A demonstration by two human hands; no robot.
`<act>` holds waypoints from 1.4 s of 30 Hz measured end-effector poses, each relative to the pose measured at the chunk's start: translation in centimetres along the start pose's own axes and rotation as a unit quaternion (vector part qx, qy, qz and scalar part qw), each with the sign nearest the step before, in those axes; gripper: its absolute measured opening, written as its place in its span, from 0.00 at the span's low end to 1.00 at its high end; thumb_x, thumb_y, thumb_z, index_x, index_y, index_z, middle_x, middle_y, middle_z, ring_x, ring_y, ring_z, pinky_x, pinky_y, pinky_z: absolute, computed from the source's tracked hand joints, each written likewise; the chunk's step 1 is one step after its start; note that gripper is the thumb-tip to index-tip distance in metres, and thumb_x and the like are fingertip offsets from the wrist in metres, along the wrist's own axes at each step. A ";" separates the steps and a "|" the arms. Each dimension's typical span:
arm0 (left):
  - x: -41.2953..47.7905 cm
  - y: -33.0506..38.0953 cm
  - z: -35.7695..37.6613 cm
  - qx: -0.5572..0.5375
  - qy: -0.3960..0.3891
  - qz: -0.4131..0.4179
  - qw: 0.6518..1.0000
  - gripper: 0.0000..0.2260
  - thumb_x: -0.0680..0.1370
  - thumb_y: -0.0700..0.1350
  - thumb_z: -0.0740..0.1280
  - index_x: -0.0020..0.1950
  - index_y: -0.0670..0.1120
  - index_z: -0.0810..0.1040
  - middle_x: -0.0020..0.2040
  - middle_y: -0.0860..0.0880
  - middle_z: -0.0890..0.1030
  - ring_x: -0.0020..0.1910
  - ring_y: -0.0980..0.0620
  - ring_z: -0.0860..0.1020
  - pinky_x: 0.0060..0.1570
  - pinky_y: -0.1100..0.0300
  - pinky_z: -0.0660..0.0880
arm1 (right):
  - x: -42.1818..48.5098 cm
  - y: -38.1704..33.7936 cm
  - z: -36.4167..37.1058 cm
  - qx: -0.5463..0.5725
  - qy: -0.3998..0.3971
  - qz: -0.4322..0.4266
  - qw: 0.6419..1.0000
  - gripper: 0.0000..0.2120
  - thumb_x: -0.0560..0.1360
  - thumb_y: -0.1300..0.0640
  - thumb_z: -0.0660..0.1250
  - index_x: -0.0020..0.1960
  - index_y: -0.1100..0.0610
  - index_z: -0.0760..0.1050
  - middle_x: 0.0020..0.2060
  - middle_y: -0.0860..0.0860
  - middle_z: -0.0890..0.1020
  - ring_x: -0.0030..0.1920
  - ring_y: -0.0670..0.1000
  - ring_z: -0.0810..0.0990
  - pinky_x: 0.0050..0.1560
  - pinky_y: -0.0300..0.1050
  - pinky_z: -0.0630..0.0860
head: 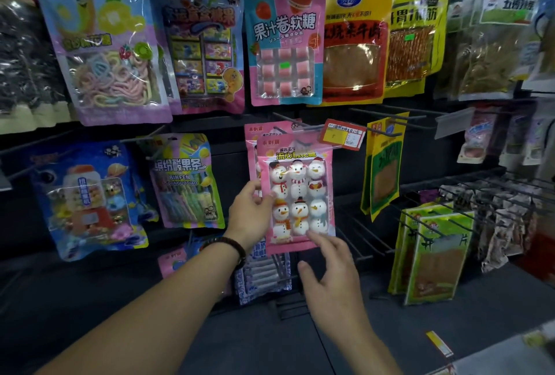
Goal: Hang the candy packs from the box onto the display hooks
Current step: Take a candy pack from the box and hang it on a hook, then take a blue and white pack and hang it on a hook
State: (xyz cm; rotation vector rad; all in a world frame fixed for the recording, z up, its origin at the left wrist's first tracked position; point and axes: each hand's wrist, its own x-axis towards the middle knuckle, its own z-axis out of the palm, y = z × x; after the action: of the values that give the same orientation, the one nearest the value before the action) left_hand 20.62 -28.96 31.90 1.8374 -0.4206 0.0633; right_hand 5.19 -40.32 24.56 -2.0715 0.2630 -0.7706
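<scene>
A: Left hand point(252, 215)?
B: Pinching the left edge of the snowman candy pack point(297, 194). Nine snowmen in its clear window. Pack sits mid-rack, fronting a second pink pack point(251, 134).
A: Right hand point(333, 278)?
B: Fingers loose, one fingertip touching the pack's bottom corner.

Snowman pack point(297, 197) before another pack point(251, 137)

Bare wire hooks point(365, 233) jutting right of centre, yellow price tag point(342, 134) hanging forward at centre, open dark space lower centre.
</scene>
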 end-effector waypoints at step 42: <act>-40.0 -24.2 -19.7 0.338 -0.326 -0.175 0.865 0.13 0.81 0.52 0.71 0.62 0.47 0.81 0.52 0.46 0.87 0.52 0.48 0.83 0.56 0.51 0.79 | -27.6 7.5 14.1 -0.361 -0.409 0.235 0.804 0.54 0.72 0.36 0.77 0.84 0.56 0.52 0.79 0.61 0.64 0.78 0.64 0.65 0.76 0.59 0.67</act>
State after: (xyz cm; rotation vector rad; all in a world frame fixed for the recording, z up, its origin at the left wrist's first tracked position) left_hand -5.67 5.52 5.61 2.5931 -0.5625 -0.7743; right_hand -7.08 -22.80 0.98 -2.6506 0.6040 0.6649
